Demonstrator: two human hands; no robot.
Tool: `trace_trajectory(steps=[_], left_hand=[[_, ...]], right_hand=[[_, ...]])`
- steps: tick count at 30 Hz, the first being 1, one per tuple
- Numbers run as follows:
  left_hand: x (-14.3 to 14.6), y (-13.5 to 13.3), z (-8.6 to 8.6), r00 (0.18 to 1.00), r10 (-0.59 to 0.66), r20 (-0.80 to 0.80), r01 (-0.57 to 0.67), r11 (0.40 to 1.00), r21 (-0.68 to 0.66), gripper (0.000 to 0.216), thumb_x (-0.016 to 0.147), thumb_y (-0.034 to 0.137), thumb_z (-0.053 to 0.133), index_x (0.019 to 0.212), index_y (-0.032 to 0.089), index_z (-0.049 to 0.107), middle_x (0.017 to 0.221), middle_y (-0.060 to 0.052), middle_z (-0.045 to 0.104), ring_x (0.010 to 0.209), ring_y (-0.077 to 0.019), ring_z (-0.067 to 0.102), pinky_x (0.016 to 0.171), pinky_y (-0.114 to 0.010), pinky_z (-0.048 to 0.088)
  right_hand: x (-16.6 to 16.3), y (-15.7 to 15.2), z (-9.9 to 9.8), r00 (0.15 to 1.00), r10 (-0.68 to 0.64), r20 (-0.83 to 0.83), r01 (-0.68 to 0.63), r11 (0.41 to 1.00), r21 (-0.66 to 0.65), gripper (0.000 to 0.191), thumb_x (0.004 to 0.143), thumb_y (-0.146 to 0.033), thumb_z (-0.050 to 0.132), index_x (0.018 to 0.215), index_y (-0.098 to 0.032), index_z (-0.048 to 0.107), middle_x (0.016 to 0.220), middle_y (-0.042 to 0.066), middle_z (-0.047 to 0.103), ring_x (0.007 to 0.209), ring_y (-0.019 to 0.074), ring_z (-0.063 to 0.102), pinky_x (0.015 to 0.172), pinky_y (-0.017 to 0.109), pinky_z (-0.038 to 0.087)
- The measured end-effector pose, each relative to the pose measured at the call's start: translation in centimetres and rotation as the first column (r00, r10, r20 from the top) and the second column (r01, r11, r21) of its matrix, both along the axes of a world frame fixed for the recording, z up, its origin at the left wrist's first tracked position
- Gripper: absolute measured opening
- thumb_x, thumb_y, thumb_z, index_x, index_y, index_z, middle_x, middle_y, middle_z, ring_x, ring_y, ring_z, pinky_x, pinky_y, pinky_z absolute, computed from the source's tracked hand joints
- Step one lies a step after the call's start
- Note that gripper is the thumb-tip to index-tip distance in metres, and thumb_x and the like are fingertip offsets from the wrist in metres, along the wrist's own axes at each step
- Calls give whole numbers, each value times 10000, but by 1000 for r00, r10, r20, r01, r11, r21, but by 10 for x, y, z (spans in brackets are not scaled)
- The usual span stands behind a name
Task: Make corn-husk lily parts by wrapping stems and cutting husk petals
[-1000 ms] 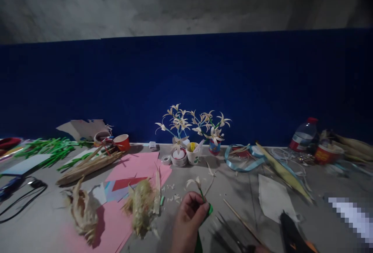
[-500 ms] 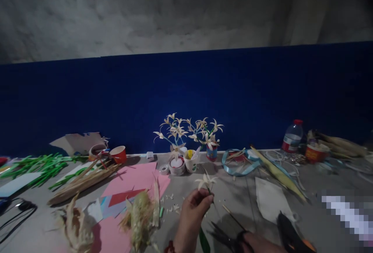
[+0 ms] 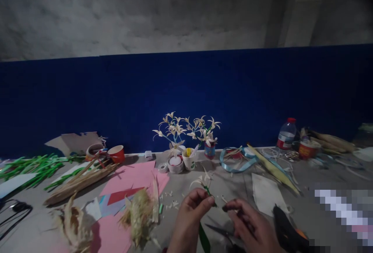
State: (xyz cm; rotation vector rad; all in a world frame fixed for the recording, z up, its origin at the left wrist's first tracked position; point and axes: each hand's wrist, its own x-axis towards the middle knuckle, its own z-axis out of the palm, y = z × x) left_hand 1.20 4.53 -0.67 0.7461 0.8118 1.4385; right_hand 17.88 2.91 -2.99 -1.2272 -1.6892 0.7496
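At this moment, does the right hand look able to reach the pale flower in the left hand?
Probably yes: the right hand is near the left hand, and the pale flower sticks out above it, seemingly unblocked.

Left hand (image 3: 190, 215) pinching flower (image 3: 200, 181) by stem (image 3: 207, 190), right hand (image 3: 253, 226) nearby, scissors (image 3: 219, 230) beside right hand, cup (image 3: 188, 163) and blue ribbon (image 3: 236, 170) behind.

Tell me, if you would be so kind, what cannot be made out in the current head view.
All in the head view:
Flower: part of its stem is covered by the left hand.
Thin stick: its lower part is hidden behind the right hand.
Scissors: the handles are cut off by the bottom edge.
Bottle: its label print is too small and blurred to read.
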Motion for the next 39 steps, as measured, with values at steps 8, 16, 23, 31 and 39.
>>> trace_trajectory(steps=[8,16,23,31,39], left_hand=[[0,-19,6,985,-25,172,25,1000,0,256,556,209,873,609,177,624,610,25,613,625,-116,552,635,-207,442],[-1,-30,-4,994,70,83,-71,998,1,289,530,345,895,705,167,750,714,-38,708,733,-160,616,724,-235,485],[0,-41,-5,995,64,79,-67,997,39,284,526,350,903,707,189,757,694,-14,699,712,-143,599,704,-218,479],[-4,-50,1,990,107,95,-107,994,0,290,506,347,909,675,182,741,706,-27,687,704,-167,595,697,-260,481],[-6,-54,8,997,74,10,-74,996,48,286,524,388,891,643,167,753,648,-38,650,653,-174,566,651,-264,462]], right_hand=[[-43,-20,26,996,-75,-55,87,954,286,123,803,-260,571,917,-245,613,748,-7,679,630,159,632,625,250,514],[-41,-17,21,999,-39,-19,42,962,269,115,863,-268,535,822,-243,640,682,-25,686,592,138,646,575,200,500],[-46,-26,19,988,-23,-152,61,966,250,132,856,-296,562,757,-232,622,628,-21,652,555,138,627,557,197,493],[-49,-33,22,961,-12,-276,41,994,101,205,822,-401,613,726,-220,616,634,1,656,540,145,604,459,193,472],[-50,-37,20,943,-75,-323,76,997,-8,218,762,-423,683,726,-209,656,644,16,671,532,155,615,434,204,464]])
